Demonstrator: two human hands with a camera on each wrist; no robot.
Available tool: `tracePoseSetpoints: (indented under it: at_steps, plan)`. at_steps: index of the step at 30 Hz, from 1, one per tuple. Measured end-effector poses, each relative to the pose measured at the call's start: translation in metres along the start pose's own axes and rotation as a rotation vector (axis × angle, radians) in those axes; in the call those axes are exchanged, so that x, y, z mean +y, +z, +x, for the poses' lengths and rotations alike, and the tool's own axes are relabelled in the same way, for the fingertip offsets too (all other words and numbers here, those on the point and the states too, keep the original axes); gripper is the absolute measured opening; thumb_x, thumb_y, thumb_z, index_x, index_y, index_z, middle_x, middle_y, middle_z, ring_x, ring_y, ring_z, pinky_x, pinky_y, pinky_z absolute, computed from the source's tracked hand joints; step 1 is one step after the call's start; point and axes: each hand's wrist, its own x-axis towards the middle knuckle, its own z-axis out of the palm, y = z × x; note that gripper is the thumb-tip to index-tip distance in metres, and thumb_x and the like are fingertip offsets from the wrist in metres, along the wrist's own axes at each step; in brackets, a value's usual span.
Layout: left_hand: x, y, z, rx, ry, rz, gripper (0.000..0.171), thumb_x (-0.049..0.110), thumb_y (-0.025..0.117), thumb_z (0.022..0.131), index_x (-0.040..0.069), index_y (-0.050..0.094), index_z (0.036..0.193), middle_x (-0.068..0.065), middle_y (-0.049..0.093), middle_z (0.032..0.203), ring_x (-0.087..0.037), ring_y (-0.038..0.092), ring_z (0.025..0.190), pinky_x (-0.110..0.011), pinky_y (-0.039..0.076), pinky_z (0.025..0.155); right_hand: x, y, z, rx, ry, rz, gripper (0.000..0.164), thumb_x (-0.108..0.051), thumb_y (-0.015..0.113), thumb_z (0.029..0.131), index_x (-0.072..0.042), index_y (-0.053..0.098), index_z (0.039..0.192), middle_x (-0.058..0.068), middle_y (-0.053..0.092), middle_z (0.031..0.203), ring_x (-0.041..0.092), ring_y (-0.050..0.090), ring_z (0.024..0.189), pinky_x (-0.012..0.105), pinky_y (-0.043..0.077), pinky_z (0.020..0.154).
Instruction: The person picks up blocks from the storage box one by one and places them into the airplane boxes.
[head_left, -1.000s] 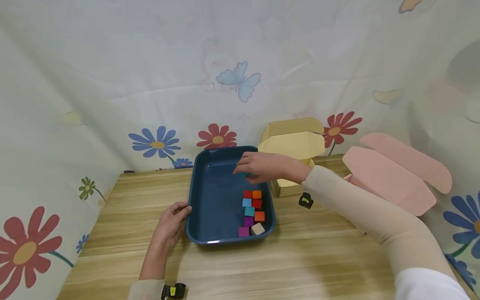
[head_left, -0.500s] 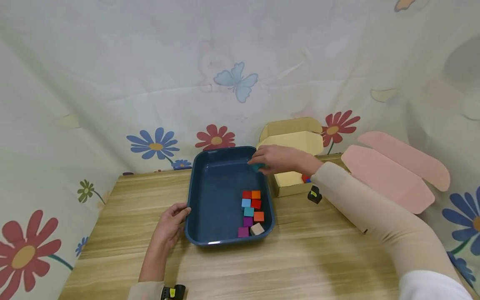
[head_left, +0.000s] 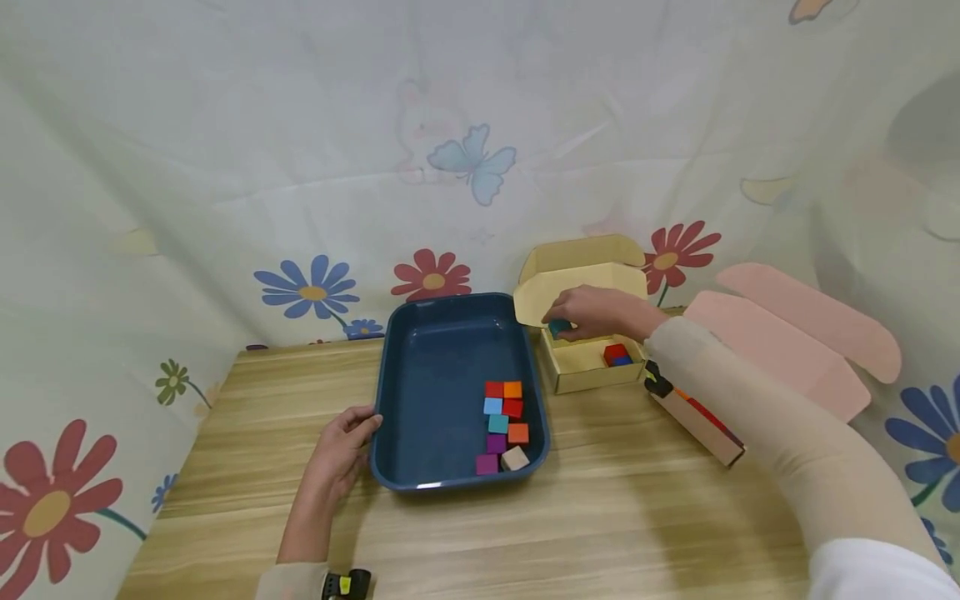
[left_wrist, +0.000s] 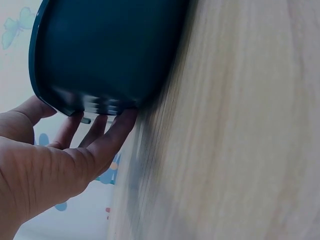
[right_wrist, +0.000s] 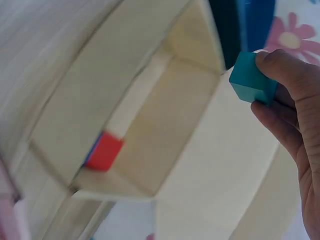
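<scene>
Between the thumb and fingertips of my right hand [head_left: 592,310] is a teal cube block [right_wrist: 251,77], held above the yellow cardboard box [head_left: 592,381]. That box stands open with its lid raised; a red block [right_wrist: 105,151] and a blue block [head_left: 622,362] lie in its right end. My left hand [head_left: 341,446] grips the left side of the dark blue tray [head_left: 420,392], thumb at the rim and fingertips against the outer wall [left_wrist: 107,60]. Along the tray's right side sit several coloured cube blocks, among them a light blue one [head_left: 492,406] and a plain wooden one [head_left: 515,458].
To the right, an open pink cardboard box [head_left: 697,425] is partly covered by the right sleeve; red and orange show inside it. A flower-printed curtain [head_left: 337,150] hangs behind the wooden table [head_left: 480,542].
My right hand has carried the teal block rightward, from over the tray to over the yellow box. The box's inside and its blocks have come into view. The left hand stays on the tray.
</scene>
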Motion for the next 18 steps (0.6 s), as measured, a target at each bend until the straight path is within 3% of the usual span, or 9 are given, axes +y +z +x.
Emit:
tracePoseSetpoints:
  at_steps: [4,11,18]
  plan:
    - [-0.001,0.000,0.001,-0.001,-0.003,0.005,0.041,0.011,0.060,0.103,-0.006,0.046,0.138,-0.004,0.060,0.114,-0.013,0.060,0.096,-0.028,0.058,0.077,0.007,0.007,-0.010,-0.055,0.019,-0.005,0.033,-0.017,0.078,0.092,-0.001,0.071,0.120,0.011,0.073,0.106,0.025,0.068,0.092,0.037,0.059,0.082]
    - [0.000,0.001,0.002,0.000,-0.007,0.005,0.039,0.011,0.061,0.102,-0.004,0.050,0.136,-0.006,0.061,0.116,-0.015,0.061,0.097,-0.029,0.058,0.077,0.020,0.016,-0.023,-0.071,0.027,0.017,0.028,-0.011,0.080,0.089,-0.002,0.072,0.114,0.011,0.072,0.104,0.024,0.068,0.088,0.038,0.060,0.081]
    - [0.000,-0.001,0.002,-0.006,-0.017,0.011,0.040,0.012,0.059,0.103,-0.004,0.047,0.138,-0.002,0.060,0.112,-0.014,0.059,0.097,-0.028,0.057,0.076,0.033,0.022,-0.034,-0.113,0.050,-0.030,0.024,-0.008,0.081,0.087,-0.002,0.072,0.109,0.009,0.069,0.098,0.022,0.066,0.083,0.037,0.059,0.078]
